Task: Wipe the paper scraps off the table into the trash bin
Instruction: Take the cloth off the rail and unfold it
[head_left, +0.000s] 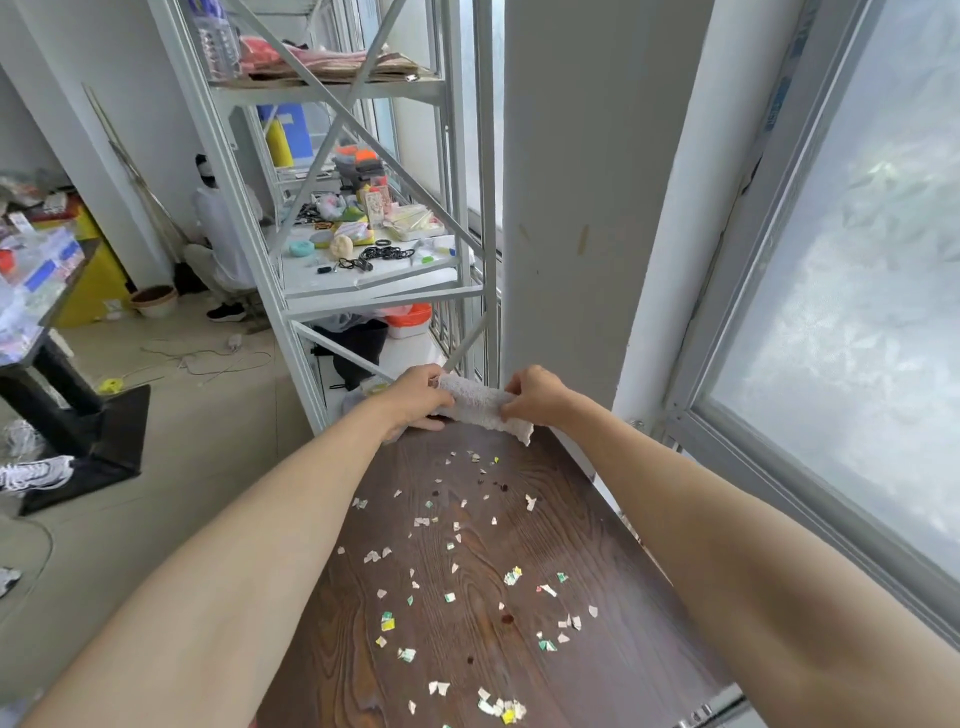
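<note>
Several small paper scraps lie scattered over the dark wooden table, from its far end to the near edge. At the table's far end both of my arms reach forward. My left hand and my right hand each grip one end of a white textured cloth, which hangs stretched between them just above the tabletop. A dark bag-lined bin stands on the floor beyond the far edge, partly hidden by my left hand and a shelf frame.
A white metal shelf rack full of small items stands past the table's far end. A white pillar and a window run along the right side. A person crouches at back left. Cables and a black stand base lie on the floor at left.
</note>
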